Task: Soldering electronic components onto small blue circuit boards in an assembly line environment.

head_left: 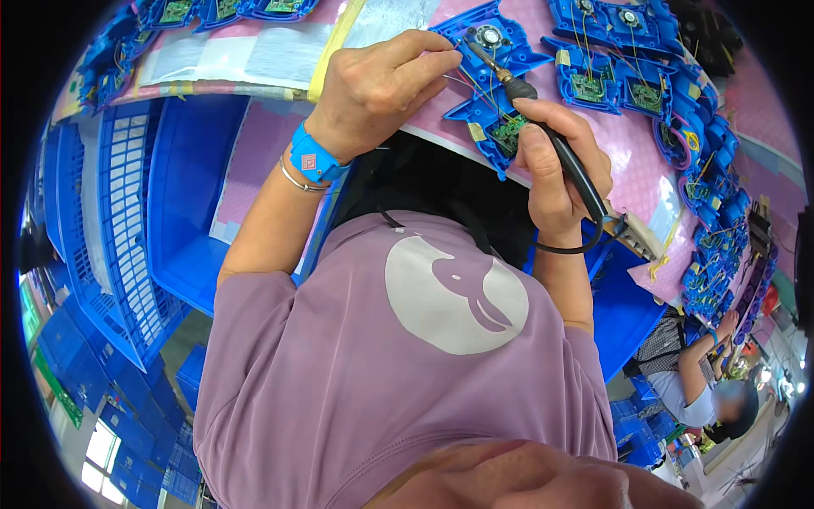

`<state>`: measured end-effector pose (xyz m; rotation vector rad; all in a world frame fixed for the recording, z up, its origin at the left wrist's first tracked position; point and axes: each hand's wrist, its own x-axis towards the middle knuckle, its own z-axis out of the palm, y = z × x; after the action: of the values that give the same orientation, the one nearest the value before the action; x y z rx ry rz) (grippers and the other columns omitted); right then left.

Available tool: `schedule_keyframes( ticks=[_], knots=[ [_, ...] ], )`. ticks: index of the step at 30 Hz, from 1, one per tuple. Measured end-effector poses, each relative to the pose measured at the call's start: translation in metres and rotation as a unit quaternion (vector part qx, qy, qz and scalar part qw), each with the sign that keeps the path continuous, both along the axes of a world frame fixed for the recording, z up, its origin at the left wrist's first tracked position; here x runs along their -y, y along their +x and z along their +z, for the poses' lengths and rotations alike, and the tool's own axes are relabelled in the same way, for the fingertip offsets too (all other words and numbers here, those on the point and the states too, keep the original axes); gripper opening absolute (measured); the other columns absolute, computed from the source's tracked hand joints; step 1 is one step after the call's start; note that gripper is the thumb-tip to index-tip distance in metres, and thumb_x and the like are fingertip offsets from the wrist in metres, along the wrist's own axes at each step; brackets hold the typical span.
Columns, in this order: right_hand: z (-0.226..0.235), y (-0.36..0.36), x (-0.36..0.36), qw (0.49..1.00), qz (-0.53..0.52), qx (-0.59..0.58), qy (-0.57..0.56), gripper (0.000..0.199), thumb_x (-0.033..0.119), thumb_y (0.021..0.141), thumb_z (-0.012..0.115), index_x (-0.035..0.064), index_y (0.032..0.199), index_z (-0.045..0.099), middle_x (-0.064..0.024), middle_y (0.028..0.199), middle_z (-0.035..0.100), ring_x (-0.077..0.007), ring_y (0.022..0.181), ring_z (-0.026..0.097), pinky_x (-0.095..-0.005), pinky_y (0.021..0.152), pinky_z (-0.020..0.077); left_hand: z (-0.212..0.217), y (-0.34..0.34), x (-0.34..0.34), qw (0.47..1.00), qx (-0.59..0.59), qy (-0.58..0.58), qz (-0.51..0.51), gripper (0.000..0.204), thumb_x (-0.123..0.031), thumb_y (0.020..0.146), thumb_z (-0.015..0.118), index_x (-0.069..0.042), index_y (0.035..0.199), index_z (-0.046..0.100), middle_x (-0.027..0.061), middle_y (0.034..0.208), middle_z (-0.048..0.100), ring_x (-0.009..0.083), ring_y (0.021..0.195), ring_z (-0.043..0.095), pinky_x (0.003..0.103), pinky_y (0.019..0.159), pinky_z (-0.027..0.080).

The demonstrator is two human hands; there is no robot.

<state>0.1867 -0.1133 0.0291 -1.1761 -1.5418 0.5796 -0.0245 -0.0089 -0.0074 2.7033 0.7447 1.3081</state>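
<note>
My right hand (560,170) grips a soldering iron (570,161) with a black handle and a cord. The iron's metal tip points up and left, close to a small round speaker (489,36) in a blue plastic housing (519,59). My left hand (377,89) is pinched closed at the left edge of that housing; whatever thin thing lies between its fingertips is too small to make out. Thin coloured wires run from the speaker area to a green circuit board (510,133) in a second blue shell part (483,140) nearer me.
More blue housings with boards and wires (589,83) stand to the right and along the far left (175,12). Pink sheeting (632,157) covers the bench. Blue crates (182,182) are at my left. Another person (699,373) works at the far right.
</note>
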Motion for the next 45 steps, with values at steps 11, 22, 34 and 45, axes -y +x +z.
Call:
schedule_keyframes(
  ticks=[11,22,34,45],
  knots=[
    [0.004,0.0,0.002,1.0,-0.009,-0.009,-0.014,0.016,0.004,0.089,0.071,-0.0044,0.104,0.073,-0.0128,0.092,0.075,-0.0152,0.066,0.066,-0.0259,0.06,0.0492,0.0,0.001,0.0,1.0,0.006,-0.005,-0.001,0.026,-0.006,0.076,0.081,-0.006,0.1,0.073,0.0046,0.102,0.073,0.0201,0.081,0.073,0.029,0.064,0.059],
    [0.0,0.004,0.003,1.0,-0.002,-0.007,0.025,0.024,0.006,0.093,0.065,-0.009,0.111,0.07,-0.0066,0.07,0.063,-0.0091,0.057,0.055,-0.0233,0.055,0.042,0.001,0.001,0.0,1.0,-0.001,-0.008,0.007,0.024,-0.007,0.077,0.081,-0.006,0.099,0.073,0.0038,0.101,0.073,0.0199,0.08,0.073,0.029,0.066,0.059],
    [-0.001,0.012,0.012,0.999,-0.026,-0.008,0.022,0.029,0.012,0.093,0.065,-0.0101,0.112,0.068,-0.0083,0.072,0.063,-0.0109,0.059,0.056,-0.0247,0.055,0.0411,0.023,0.005,0.01,0.986,0.092,-0.141,-0.014,0.022,-0.002,0.077,0.081,-0.009,0.098,0.077,0.0032,0.094,0.071,0.0192,0.071,0.07,0.03,0.06,0.056],
    [-0.002,0.011,0.007,1.0,-0.004,-0.011,0.011,0.024,0.005,0.093,0.066,-0.0085,0.112,0.07,-0.0057,0.07,0.063,-0.0094,0.059,0.056,-0.0236,0.055,0.0415,0.022,0.003,0.007,0.983,-0.019,-0.166,-0.07,0.024,-0.002,0.078,0.082,-0.008,0.101,0.078,0.0052,0.089,0.068,0.019,0.072,0.069,0.028,0.061,0.055]
  ],
)
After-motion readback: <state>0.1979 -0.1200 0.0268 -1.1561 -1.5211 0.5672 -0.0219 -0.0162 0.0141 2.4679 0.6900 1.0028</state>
